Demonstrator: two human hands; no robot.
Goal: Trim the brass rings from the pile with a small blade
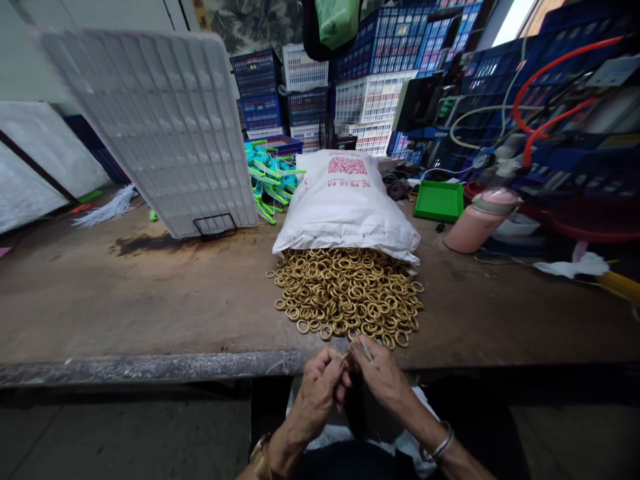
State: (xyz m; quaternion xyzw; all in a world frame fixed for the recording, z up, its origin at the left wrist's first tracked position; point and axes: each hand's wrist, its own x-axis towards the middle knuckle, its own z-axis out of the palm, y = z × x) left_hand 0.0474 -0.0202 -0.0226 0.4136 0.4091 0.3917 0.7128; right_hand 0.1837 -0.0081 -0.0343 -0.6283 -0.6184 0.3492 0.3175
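Note:
At the table's front edge my left hand (323, 383) is closed, with a brass-coloured ring (346, 356) pinched between thumb and fingers. Close against it, my right hand (383, 377) grips a thin silvery blade-like tool (367, 349), whose exact kind is hard to make out. The fingertips of both hands meet around the ring. Just beyond them lies a pile of brass-coloured rings (350, 293), spilling from the mouth of a white woven sack (345, 220) with red print.
A white ribbed plastic panel (160, 127) leans upright on the wooden table (150, 300) at left. Green and turquoise plastic pieces (273, 177) lie beside the sack. To the right are a green tray (439, 201), a pink bottle (477, 223) and red hoses. Stacked crates (370, 100) fill the back.

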